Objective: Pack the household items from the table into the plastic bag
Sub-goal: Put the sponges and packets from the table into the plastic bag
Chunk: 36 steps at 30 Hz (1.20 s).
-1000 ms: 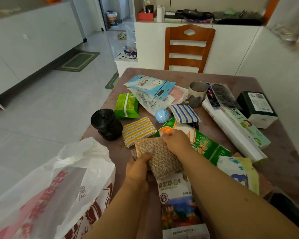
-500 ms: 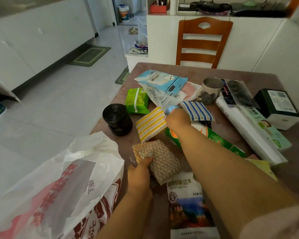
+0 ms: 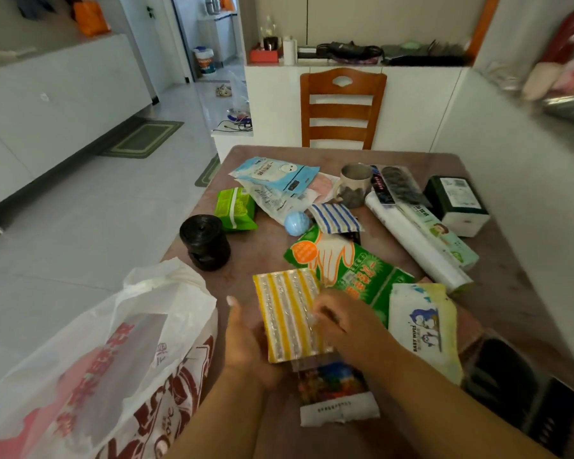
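The plastic bag (image 3: 120, 342) sags open at the worktop's (image 3: 497, 293) left edge. Beside it, the left hand (image 3: 246, 346) supports the yellow-striped sponge pack (image 3: 289, 316) from beneath while the right hand (image 3: 342, 323) pinches its right edge. The slick wrapper could slip, or the limp bag mouth may fold shut when the pack goes in.

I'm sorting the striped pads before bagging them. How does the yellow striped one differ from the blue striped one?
The yellow striped pad is held between the left hand and right hand near the table's front; the blue striped pad lies untouched farther back beside the blue ball. The yellow one looks larger. Both are striped, flat, rectangular pads.
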Tool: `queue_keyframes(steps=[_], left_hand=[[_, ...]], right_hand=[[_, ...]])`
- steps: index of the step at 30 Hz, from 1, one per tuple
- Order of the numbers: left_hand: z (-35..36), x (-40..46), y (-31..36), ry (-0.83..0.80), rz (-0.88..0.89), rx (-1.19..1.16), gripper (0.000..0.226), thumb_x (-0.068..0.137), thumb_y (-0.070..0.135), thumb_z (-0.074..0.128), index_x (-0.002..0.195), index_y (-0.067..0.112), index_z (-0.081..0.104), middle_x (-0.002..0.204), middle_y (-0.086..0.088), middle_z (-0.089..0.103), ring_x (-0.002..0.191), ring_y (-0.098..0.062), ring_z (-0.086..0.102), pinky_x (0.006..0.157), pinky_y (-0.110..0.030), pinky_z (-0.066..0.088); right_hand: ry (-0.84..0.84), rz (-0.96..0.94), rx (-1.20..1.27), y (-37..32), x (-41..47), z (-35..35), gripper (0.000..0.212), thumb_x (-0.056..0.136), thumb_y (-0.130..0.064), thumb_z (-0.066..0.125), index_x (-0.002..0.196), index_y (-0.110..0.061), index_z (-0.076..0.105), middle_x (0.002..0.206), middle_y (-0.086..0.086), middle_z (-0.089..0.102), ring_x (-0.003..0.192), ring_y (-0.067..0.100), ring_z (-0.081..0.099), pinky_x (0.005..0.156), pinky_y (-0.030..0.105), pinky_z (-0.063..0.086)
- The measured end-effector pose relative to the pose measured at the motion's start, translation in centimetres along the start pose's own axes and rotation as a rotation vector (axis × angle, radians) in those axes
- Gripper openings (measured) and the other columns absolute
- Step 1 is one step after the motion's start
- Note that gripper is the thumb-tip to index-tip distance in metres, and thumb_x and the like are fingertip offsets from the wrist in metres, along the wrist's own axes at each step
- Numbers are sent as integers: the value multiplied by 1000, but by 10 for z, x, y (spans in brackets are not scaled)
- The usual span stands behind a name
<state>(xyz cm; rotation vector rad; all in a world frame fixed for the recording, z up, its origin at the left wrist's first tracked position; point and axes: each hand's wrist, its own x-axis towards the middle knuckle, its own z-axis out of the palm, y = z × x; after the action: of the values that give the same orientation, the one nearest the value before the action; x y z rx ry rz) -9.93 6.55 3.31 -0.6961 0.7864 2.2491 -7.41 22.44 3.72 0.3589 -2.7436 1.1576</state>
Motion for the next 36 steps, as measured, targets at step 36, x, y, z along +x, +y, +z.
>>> queue_keyframes(steps=[36], left_hand=[[-132,-256,122,1001,537,1762,75,73,8,72,140,19,41,116,-12,52,95,-27,62,73,-33,50]], right_hand=[[-789,611,315,-215,63,108,28,85,-36,67,104,-17,62,110,8,66,102,26,64,96,36,50]])
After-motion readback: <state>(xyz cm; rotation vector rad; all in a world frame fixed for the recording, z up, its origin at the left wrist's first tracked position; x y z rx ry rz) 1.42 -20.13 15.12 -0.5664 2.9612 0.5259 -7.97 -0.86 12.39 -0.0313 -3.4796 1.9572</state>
